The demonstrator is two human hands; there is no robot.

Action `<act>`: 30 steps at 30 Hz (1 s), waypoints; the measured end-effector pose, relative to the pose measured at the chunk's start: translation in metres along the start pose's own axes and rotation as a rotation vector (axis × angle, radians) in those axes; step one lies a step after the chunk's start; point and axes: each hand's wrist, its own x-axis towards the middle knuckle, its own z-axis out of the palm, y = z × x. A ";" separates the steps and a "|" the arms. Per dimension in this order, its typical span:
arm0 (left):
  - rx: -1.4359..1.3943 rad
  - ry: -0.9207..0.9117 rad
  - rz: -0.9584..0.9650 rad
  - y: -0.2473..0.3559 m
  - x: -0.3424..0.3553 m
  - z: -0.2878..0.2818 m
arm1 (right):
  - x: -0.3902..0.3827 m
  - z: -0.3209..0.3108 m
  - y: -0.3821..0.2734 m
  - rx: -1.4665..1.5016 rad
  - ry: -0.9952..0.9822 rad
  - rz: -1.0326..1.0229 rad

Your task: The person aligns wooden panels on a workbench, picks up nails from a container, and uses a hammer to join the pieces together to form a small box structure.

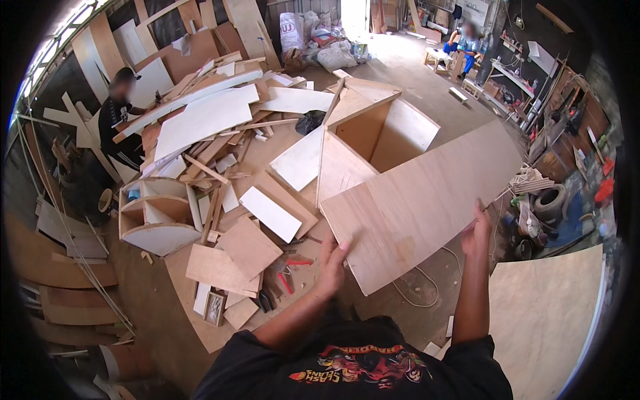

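A long plywood panel [427, 200] with pale grain is held up in front of me, tilted, its right end higher. My left hand [332, 260] grips its lower left edge, thumb on the face. Toward the right, my right hand [477, 232] holds the near edge, thumb up on the face and fingers behind it. Just beyond the panel stands an angular wooden cabinet frame [347, 157] with an open compartment, partly hidden by the panel. Red-handled pliers [287, 281] and black-handled pliers [265, 300] lie on the worktable left of my left hand.
Loose boards and offcuts [207, 127] pile up at the far left, with a person [119, 120] beside them. A small curved shelf unit [160, 213] stands left. Another person [465, 48] sits at the far right. A big plywood sheet [547, 320] lies near right, and a cord [427, 300] loops below the panel.
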 end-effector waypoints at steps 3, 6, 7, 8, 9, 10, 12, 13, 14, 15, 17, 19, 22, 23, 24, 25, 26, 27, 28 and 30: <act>-0.091 0.029 0.130 0.053 0.037 0.023 | 0.033 0.010 0.005 0.029 0.169 0.010; 0.069 0.135 0.287 0.058 0.061 0.041 | 0.070 0.003 -0.001 0.043 0.084 0.003; 0.070 0.148 0.294 0.053 0.072 0.042 | 0.082 0.006 -0.005 0.035 0.082 0.015; 0.093 0.146 0.330 0.048 0.083 0.044 | 0.095 0.010 -0.007 0.026 0.078 0.029; 0.117 0.148 0.361 0.041 0.093 0.046 | 0.111 0.008 -0.008 0.022 0.064 0.040; 0.120 0.168 0.365 0.034 0.102 0.047 | 0.129 0.002 -0.009 0.018 0.040 0.057; 0.407 0.265 0.457 0.025 0.119 0.051 | 0.157 0.007 -0.010 0.012 -0.007 0.091; 0.417 0.290 0.460 0.024 0.125 0.054 | 0.165 0.017 -0.014 0.005 -0.011 0.096; 0.514 0.320 0.492 0.024 0.131 0.056 | 0.175 0.023 -0.016 -0.002 -0.016 0.101; 0.614 0.343 0.528 0.025 0.138 0.059 | 0.188 0.027 -0.016 0.002 -0.038 0.111; 0.646 0.410 0.528 0.023 0.151 0.064 | 0.212 0.034 -0.016 -0.012 -0.066 0.127; 0.676 0.478 0.525 0.021 0.162 0.068 | 0.244 0.031 -0.005 -0.042 -0.089 0.135; 0.715 0.563 0.504 0.021 0.174 0.071 | 0.267 0.041 0.004 -0.062 -0.124 0.148; 0.732 0.585 0.493 0.020 0.177 0.071 | 0.272 0.046 0.007 -0.048 -0.139 0.151; 0.748 0.606 0.478 0.020 0.178 0.071 | 0.276 0.049 0.011 -0.051 -0.150 0.165; 0.754 0.620 0.473 0.019 0.181 0.070 | 0.280 0.052 0.014 -0.056 -0.149 0.170; 0.730 0.623 0.461 0.019 0.184 0.068 | 0.282 0.055 0.018 -0.062 -0.146 0.174; 0.706 0.625 0.454 0.020 0.188 0.065 | 0.283 0.060 0.018 -0.062 -0.155 0.180; 0.710 0.633 0.454 0.020 0.190 0.062 | 0.282 0.064 0.016 -0.089 -0.108 0.192; 0.732 0.575 0.500 0.019 0.195 0.058 | 0.283 0.067 0.017 -0.119 -0.062 0.206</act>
